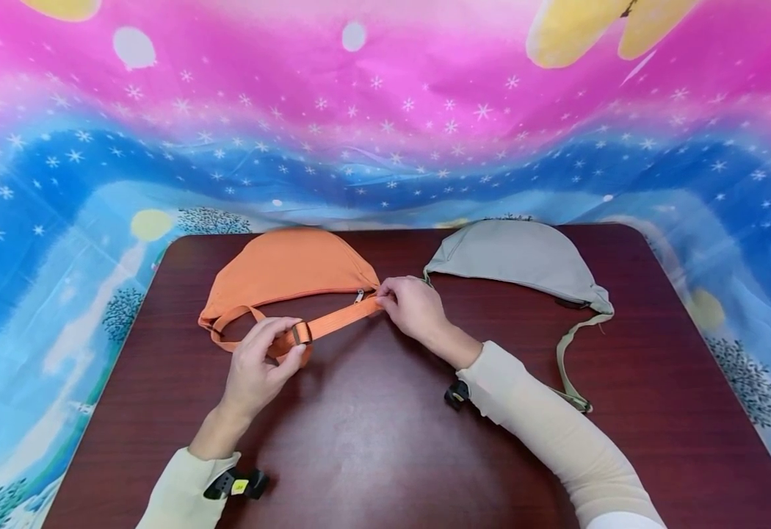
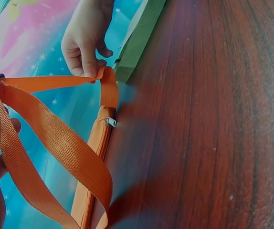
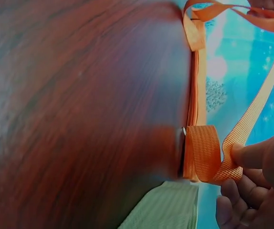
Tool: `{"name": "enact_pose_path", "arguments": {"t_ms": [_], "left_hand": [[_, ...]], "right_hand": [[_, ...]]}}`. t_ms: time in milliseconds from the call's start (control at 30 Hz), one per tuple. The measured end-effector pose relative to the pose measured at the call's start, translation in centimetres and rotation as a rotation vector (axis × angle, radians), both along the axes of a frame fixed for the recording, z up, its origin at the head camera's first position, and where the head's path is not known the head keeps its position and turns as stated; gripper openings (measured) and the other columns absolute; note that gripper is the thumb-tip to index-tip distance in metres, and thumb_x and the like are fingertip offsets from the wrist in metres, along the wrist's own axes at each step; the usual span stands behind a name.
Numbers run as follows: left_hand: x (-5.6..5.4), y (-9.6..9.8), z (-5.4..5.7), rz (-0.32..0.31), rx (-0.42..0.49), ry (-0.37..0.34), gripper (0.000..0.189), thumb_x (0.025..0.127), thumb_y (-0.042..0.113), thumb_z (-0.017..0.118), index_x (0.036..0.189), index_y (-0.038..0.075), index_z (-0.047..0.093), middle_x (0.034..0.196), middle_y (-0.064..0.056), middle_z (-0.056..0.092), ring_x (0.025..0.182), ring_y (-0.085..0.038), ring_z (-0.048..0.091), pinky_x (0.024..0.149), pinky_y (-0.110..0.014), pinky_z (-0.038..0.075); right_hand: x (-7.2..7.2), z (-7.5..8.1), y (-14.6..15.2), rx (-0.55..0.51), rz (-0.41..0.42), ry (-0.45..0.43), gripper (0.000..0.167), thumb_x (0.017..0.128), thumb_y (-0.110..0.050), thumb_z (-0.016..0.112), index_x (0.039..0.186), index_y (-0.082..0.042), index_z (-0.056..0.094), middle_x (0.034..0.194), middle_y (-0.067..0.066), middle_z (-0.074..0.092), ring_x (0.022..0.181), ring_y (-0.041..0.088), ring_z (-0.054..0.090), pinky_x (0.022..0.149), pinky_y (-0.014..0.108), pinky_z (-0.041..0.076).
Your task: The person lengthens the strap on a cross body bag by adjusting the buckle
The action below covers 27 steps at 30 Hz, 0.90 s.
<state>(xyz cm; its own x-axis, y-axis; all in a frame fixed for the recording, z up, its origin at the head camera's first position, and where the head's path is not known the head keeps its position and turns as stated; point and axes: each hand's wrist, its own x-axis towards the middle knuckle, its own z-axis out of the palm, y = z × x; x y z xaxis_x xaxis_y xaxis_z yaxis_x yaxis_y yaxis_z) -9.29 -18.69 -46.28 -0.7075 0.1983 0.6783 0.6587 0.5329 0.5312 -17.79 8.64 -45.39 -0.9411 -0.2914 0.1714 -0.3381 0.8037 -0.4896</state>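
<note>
Strap (image 1: 342, 320) adjustment looks like the step in hand, as I judge it from here. Its orange bag (image 1: 286, 268) rests toward the far left of the desk (image 1: 385, 455), with a grey bag (image 1: 514, 250) to its right. I see both hands in a pinch: the left hand (image 1: 256, 367) grips the strap at the dark slider (image 1: 302, 333), finger and thumb about it, and the right hand (image 1: 417, 308) nips the strap where it folds, near the zip pull (image 1: 359, 296). Between them the strap runs nearly straight; on the left it hangs in a loose loop. I would keep that span flat and lightly taut, hold the slider square to it, and feed slack through little by little. A twist in the loop could jam, so I'd smooth it first.
</note>
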Motion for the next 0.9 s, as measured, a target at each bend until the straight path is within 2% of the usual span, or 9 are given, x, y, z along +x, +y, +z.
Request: {"name": "enact_pose_path", "arguments": {"t_ms": [167,400,600,733,900], "left_hand": [[-0.2,-0.1,-0.2,0.007,0.024,0.047,0.044,0.098,0.042,0.062,0.114,0.001,0.07,0.102,-0.011,0.069,0.081,-0.018,0.059,0.066,-0.019,0.048],[-0.2,-0.1,-0.2,-0.005,0.028,0.065,0.042,0.096,0.04,0.064,0.112,0.002,0.071,0.101,-0.009,0.069,0.08,-0.019,0.059,0.067,-0.018,0.049],[-0.3,-0.1,-0.4,0.027,0.045,0.108,0.039,0.091,0.034,0.065,0.109,0.0,0.072,0.099,-0.012,0.07,0.082,-0.022,0.061,0.074,-0.016,0.049],[-0.4,-0.2,-0.5,0.027,0.049,0.084,0.037,0.091,0.032,0.066,0.11,0.001,0.071,0.1,-0.011,0.069,0.084,-0.022,0.06,0.075,-0.017,0.047],[-0.2,-0.2,-0.7,0.007,0.056,0.038,0.035,0.089,0.028,0.068,0.112,0.003,0.071,0.103,-0.009,0.07,0.085,-0.021,0.061,0.075,-0.018,0.047]], "right_hand": [[-0.2,-0.3,0.2,0.034,-0.022,-0.002,0.005,0.095,-0.025,0.074,0.093,-0.021,0.076,0.096,-0.003,0.074,0.091,0.018,0.064,0.067,0.041,0.053],[-0.5,-0.7,0.1,0.04,-0.03,0.0,0.006,0.096,-0.026,0.073,0.092,-0.021,0.075,0.094,-0.004,0.074,0.089,0.017,0.063,0.066,0.039,0.052],[-0.6,-0.8,0.1,0.037,-0.017,0.007,0.007,0.096,-0.026,0.073,0.094,-0.02,0.075,0.095,-0.003,0.074,0.089,0.018,0.063,0.067,0.04,0.053],[-0.4,-1.0,0.3,0.039,0.02,0.033,0.005,0.095,-0.023,0.073,0.095,-0.019,0.076,0.093,-0.003,0.073,0.088,0.019,0.063,0.07,0.04,0.053],[0.2,-1.2,0.3,0.041,0.113,0.069,0.008,0.092,-0.024,0.076,0.098,-0.018,0.075,0.096,-0.004,0.071,0.091,0.018,0.063,0.079,0.038,0.052]]}}
